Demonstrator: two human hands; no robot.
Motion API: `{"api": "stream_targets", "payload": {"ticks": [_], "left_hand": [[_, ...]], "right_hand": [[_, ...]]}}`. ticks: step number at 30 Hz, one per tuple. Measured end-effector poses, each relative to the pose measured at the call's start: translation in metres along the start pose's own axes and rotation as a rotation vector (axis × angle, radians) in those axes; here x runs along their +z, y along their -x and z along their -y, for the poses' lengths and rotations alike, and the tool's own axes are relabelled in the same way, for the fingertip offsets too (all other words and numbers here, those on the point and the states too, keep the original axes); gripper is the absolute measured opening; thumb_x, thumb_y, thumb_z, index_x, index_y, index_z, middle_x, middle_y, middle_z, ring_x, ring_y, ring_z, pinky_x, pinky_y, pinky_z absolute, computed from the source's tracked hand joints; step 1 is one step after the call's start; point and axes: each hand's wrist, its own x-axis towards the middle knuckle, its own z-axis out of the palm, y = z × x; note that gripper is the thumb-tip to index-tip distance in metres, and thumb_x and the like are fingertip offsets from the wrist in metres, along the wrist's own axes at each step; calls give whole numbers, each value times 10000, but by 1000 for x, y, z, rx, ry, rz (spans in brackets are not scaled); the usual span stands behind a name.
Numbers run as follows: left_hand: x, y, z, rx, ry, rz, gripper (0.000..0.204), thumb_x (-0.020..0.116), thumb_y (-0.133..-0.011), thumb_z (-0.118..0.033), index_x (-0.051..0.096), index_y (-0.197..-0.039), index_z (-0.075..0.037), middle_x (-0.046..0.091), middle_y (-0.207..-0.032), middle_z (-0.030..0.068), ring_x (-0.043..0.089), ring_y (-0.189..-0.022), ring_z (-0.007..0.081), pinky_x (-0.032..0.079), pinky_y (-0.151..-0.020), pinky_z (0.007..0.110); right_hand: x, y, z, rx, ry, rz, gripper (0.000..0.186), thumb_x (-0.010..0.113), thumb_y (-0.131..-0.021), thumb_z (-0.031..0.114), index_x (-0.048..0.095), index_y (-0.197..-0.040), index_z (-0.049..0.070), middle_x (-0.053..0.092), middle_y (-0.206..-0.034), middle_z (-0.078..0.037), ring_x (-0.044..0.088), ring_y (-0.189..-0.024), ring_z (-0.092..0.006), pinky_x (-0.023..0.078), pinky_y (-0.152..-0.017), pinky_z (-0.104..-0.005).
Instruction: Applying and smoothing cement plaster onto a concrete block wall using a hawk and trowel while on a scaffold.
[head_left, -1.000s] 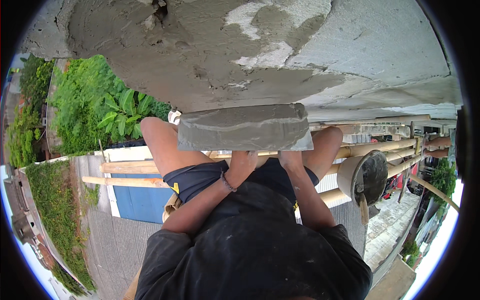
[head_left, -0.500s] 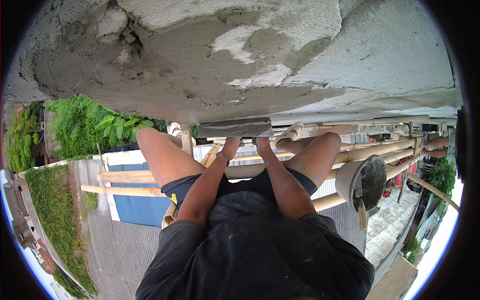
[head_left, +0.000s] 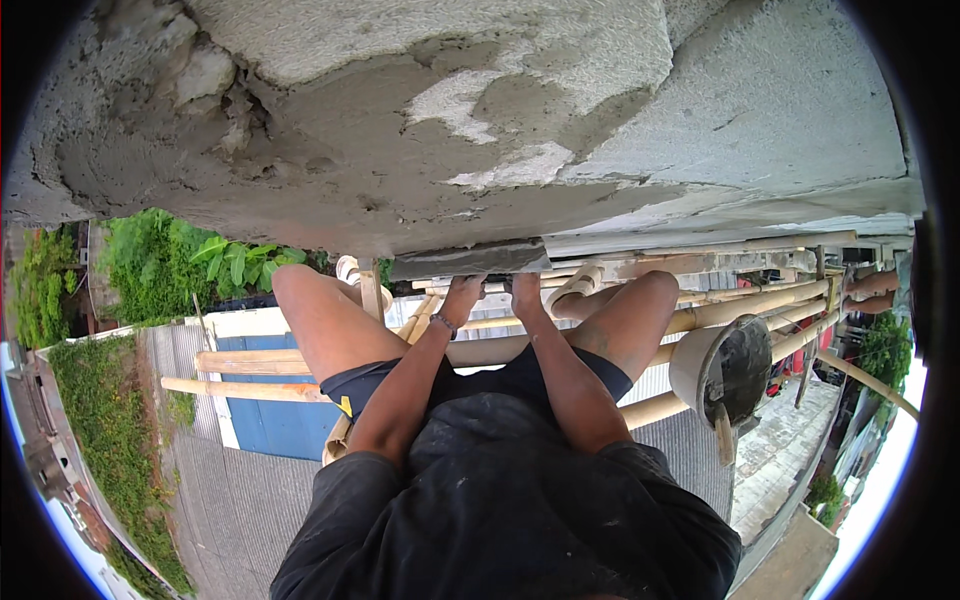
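Observation:
My left hand [head_left: 462, 298] and my right hand [head_left: 525, 293] grip the lower edge of a flat, grey, mortar-smeared plastering board [head_left: 470, 262], side by side with a small gap between them. Their fingertips are mostly hidden behind the board's edge. The board lies along the bottom of the wall [head_left: 620, 150] in front of me, at or very near the surface; I cannot tell whether its whole face touches. Wet grey mortar [head_left: 350, 130] covers much of the wall's left and middle. Paler, uncoated patches show through it.
I sit with knees apart on bamboo scaffold poles [head_left: 255, 360], high above corrugated roofs [head_left: 250, 500]. A mortar-coated bucket [head_left: 700, 370] with a wooden handle [head_left: 724, 435] hangs at my right. Another person's legs [head_left: 872, 290] show at the far right. Green plants [head_left: 160, 265] grow at the left.
The board has tilted slightly and its face now blends more with the wall. Both hands keep their hold. The view has shifted a little.

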Motion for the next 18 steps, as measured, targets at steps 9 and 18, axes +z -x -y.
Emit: {"api": "stream_targets", "payload": {"ticks": [9,18], "left_hand": [[7,12,-13,58,-241,-68,208,534,-857,-225,551,-903,-22,468,-658,16,406,-565,100,356,-525,272],[64,72,-90,524,-596,-44,224,487,-850,-152,540,-985,18,593,-859,126,525,-772,241,397,-754,311]], "right_hand": [[22,35,40,-21,-36,-85,114,454,-860,150,367,-931,131,414,-651,6,386,-491,-80,296,-397,-228],[51,102,128,-89,-50,-115,100,429,-847,159,464,-930,117,504,-744,-5,503,-620,-98,431,-520,-268]]}}
